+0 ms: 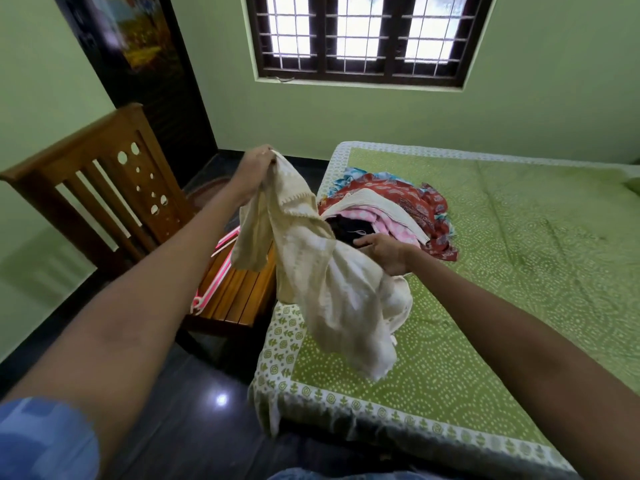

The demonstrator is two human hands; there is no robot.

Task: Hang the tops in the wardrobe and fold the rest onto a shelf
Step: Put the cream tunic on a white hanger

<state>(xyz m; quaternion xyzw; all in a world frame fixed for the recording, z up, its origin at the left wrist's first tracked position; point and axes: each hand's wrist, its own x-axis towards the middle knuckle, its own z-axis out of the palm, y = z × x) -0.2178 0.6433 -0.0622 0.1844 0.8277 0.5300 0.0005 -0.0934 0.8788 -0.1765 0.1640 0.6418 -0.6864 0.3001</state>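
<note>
A cream garment [329, 289] hangs in the air over the near left corner of the bed. My left hand [256, 168] pinches its top edge, raised above the wooden chair. My right hand [384, 252] grips the cloth lower down, just in front of the pile of clothes [398, 209]. That pile lies on the bed and holds red patterned, pink, white, black and blue pieces. Pink and white hangers [216, 271] lie on the chair seat, partly hidden behind the garment.
The bed [502, 289] has a green dotted cover with a white border. A wooden chair [104, 188] stands to its left on dark glossy floor. A dark door [145, 64] is in the far corner. A barred window [363, 36] sits in the green wall.
</note>
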